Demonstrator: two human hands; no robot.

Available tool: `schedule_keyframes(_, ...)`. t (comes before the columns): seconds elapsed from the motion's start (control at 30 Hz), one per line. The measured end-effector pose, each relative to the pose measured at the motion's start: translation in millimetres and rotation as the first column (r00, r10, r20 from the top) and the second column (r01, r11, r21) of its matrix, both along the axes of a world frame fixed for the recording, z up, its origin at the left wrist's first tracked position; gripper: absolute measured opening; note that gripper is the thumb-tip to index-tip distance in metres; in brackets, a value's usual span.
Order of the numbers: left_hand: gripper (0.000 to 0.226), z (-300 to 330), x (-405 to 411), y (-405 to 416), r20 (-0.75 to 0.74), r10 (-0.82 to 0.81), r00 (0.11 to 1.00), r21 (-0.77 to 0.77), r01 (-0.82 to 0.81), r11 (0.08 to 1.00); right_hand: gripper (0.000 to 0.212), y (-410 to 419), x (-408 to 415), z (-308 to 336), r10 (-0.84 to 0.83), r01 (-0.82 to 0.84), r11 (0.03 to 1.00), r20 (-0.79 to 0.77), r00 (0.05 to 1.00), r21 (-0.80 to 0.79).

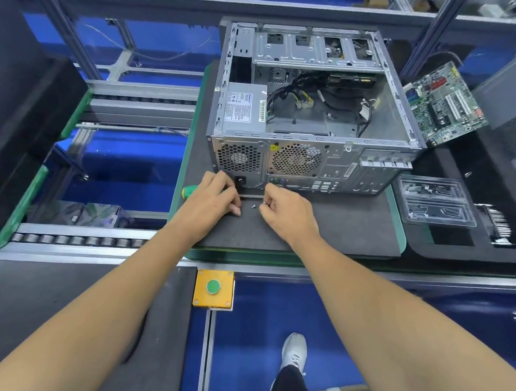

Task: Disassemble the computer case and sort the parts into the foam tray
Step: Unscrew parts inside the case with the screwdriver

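Yellow plastic boxes in a green push-button [213,286] at the near edge of the bench [355,229], at 6 o'clock from the hands, probably so the line can be released without reaching over the work. Beyond it, grey foam matting covers the pallet, likely to stop small parts rolling or scratching. On that mat a loose screw [253,206] lies between the two hands. The left hand [212,199] rests with its fingers curled down onto the mat just at 9 o'clock of the screw; whether it holds anything I cannot tell. The right hand [283,211] pinches a second small screw [265,202] between thumb and forefinger, seemingly gathering fasteners before sorting them. A green-handled screwdriver [191,191] lies under the left hand, kept within reach.

Further out, at 12 o'clock, the computer case [314,107] lies open side up, its rear panel facing the person, which gives access to the rear screws. The power supply [245,107] and cables remain inside. At 2 o'clock the motherboard [444,104] leans in the black foam tray [454,251], beside a clear blister tray [436,200].
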State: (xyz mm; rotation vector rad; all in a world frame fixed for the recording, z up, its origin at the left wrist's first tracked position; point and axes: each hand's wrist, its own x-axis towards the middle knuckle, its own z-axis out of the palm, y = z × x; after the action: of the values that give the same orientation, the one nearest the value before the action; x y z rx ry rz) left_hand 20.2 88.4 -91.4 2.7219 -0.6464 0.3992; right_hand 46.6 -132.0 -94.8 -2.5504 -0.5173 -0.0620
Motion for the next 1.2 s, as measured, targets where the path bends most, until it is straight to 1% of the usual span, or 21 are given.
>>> schedule_keyframes(0.07, 0.016, 4, -3, -2, 0.041, -0.012, 0.999, 0.015, 0.012, 1.0, 0.014, -1, -1, -1, -0.016, 0.016, 1.0, 0.022, 1.0, 0.002)
schedule_keyframes(0.17, 0.014, 7, -5, -14, 0.148, -0.059, 0.987, 0.075, 0.048, 0.996, 0.014, -1, -1, -1, -0.045, 0.046, 0.999, 0.056, 0.997, -0.011)
schedule_keyframes(0.27, 0.024, 10, -6, -29, 0.186, -0.039, 0.982, 0.139, 0.013, 0.99, 0.014, -1, -2, -1, -0.071, 0.071, 0.997, 0.068, 0.995, 0.004)
schedule_keyframes(0.3, 0.023, 10, -6, -33, 0.19, -0.023, 0.981, 0.154, -0.007, 0.988, 0.014, -2, -3, -1, -0.079, 0.078, 0.997, 0.068, 0.995, 0.013)
schedule_keyframes(0.4, 0.016, 11, -8, -45, 0.165, 0.056, 0.985, 0.19, -0.088, 0.978, 0.015, -3, -3, 0, -0.085, 0.083, 0.996, 0.072, 0.994, 0.025)
schedule_keyframes(0.47, 0.012, 11, -7, -50, 0.119, 0.088, 0.989, 0.177, -0.108, 0.978, 0.016, -3, -3, 1, -0.085, 0.084, 0.996, 0.067, 0.994, 0.011)
schedule_keyframes(0.57, 0.007, 9, -5, -52, 0.078, 0.058, 0.995, 0.142, -0.069, 0.987, 0.017, -3, -2, 2, -0.094, 0.094, 0.996, 0.04, 0.995, 0.012)
schedule_keyframes(0.67, 0.019, 10, -8, -55, 0.004, -0.032, 0.999, 0.184, 0.031, 0.982, 0.018, -3, -3, 1, -0.1, 0.1, 0.995, 0.036, 0.994, 0.012)
schedule_keyframes(0.73, 0.021, 12, -10, -57, -0.057, -0.042, 0.997, 0.199, 0.052, 0.979, 0.019, -4, -3, 3, -0.102, 0.102, 0.995, 0.012, 0.995, 0.017)
schedule_keyframes(0.83, 0.012, 20, -9, -65, -0.197, 0.076, 0.977, 0.106, -0.056, 0.993, 0.016, -7, -4, 9, -0.132, 0.139, 0.987, -0.088, 0.987, 0.076)
schedule_keyframes(0.9, 0.009, 24, -11, -79, -0.296, 0.106, 0.949, 0.034, -0.1, 0.994, 0.011, -12, -8, 14, -0.153, 0.176, 0.974, -0.162, 0.975, 0.143)
schedule_keyframes(0.97, 0.007, 26, -16, -97, -0.365, 0.113, 0.924, -0.104, -0.161, 0.981, 0.008, -26, -10, 18, -0.11, 0.148, 0.975, -0.219, 0.97, 0.164)
schedule_keyframes(1.03, 0.006, 30, -19, -118, -0.418, 0.103, 0.902, -0.207, -0.205, 0.957, 0.009, -51, -6, 25, -0.03, 0.066, 0.989, -0.255, 0.966, 0.134)
schedule_keyframes(1.1, 0.006, 33, -21, -142, -0.433, 0.059, 0.899, -0.253, -0.185, 0.95, 0.009, -83, -1, 33, 0.022, 0.003, 0.996, -0.287, 0.958, 0.084)
schedule_keyframes(1.2, 0.005, 42, -17, -185, -0.451, 0.013, 0.892, -0.302, -0.166, 0.939, 0.011, -132, 3, 42, 0.007, -0.009, 1.0, -0.273, 0.962, -0.007)
